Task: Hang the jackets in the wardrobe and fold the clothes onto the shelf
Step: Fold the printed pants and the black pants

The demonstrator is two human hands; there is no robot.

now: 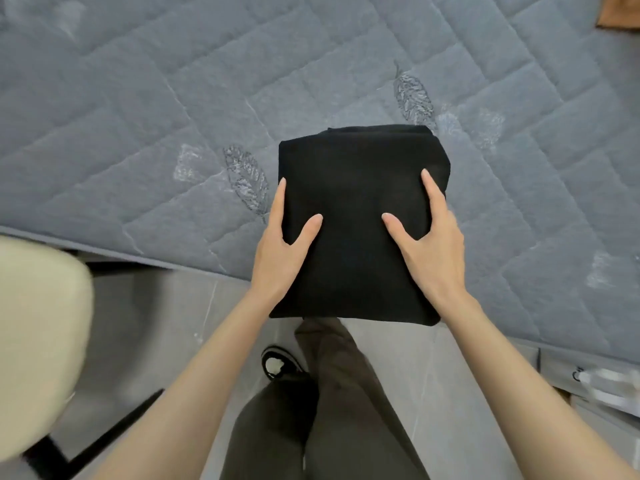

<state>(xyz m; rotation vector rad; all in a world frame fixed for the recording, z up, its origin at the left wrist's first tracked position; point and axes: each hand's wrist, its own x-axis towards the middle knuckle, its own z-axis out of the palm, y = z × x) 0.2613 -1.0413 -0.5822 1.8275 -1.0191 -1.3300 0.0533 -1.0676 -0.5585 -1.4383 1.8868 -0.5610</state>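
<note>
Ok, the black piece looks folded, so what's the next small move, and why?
Probably lift the folded black garment clear of the mattress and turn toward the shelf, which is out of view. It is already a neat rectangle, and the left hand and right hand grip its sides, thumbs on top.

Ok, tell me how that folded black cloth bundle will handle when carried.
The folded black cloth bundle is probably floppy: left hand and right hand grip both sides. Likely light, barely sagging past the grey quilted mattress. Stacked layers might slip if tilted.
</note>
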